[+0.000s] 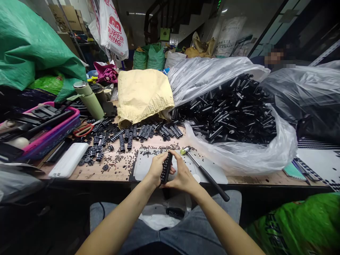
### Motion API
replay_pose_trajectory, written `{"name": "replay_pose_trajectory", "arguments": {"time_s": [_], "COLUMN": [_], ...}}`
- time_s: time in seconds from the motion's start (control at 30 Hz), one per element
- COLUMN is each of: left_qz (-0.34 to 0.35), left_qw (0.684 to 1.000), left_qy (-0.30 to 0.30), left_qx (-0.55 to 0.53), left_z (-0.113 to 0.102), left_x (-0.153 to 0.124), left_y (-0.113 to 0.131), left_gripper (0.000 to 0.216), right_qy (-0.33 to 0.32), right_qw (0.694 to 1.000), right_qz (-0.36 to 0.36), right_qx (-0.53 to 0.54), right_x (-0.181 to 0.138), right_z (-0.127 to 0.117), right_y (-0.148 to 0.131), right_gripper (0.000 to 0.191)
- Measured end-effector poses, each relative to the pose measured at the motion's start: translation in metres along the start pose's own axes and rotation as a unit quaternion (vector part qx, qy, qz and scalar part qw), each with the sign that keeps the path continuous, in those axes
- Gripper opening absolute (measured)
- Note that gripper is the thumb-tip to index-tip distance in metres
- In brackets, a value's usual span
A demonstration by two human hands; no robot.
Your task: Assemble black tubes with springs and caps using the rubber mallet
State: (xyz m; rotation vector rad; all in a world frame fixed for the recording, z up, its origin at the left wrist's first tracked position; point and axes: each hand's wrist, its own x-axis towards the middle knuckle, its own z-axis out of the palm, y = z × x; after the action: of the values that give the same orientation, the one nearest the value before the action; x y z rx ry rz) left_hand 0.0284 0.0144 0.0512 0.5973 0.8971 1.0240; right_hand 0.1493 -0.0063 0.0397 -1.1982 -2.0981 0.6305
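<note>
Over the front edge of the table, my left hand [156,169] and my right hand [183,173] are both closed on a black combination lock [166,168], held nearly upright and slightly tilted. Rows of small white characters run along its side. Fingers of my right hand press near its top and bottom ends, while my left hand grips its left side. A hammer [198,163] with a yellowish head and black handle lies just right of my hands on a pale board [142,166]. Another dark piece with white marks [175,212] lies in a white bag [154,216] at my lap.
Stacks of black-and-white number wheels [145,132] and tiny loose parts cover the table's left and middle. A clear bag of black tubes [225,109] fills the right. Also around are a yellow sack [145,94], green flask [89,99], scissors [83,130], white box [69,160] and pink-rimmed basket [75,115].
</note>
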Motion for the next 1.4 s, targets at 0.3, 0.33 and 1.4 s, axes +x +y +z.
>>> {"name": "replay_pose_trajectory", "arguments": {"time_s": [0.3, 0.33, 1.4], "left_qz": [0.187, 0.245, 0.356], "left_qw": [0.921, 0.872, 0.490], "left_qy": [-0.004, -0.003, -0.075], "left_qx": [0.343, 0.424, 0.792], "left_z": [-0.012, -0.014, -0.032], "left_x": [0.004, 0.005, 0.009], "left_y": [-0.024, -0.030, -0.065], "left_gripper": [0.038, 0.042, 0.055], "right_qy": [0.094, 0.102, -0.133], "right_qw": [0.989, 0.985, 0.944], "right_qz": [0.055, 0.061, 0.198], "right_qx": [-0.101, -0.129, -0.228], "right_x": [-0.008, -0.009, -0.036], "right_z": [0.022, 0.024, -0.004], "right_y": [0.014, 0.016, -0.045], "right_gripper": [0.083, 0.077, 0.036]}}
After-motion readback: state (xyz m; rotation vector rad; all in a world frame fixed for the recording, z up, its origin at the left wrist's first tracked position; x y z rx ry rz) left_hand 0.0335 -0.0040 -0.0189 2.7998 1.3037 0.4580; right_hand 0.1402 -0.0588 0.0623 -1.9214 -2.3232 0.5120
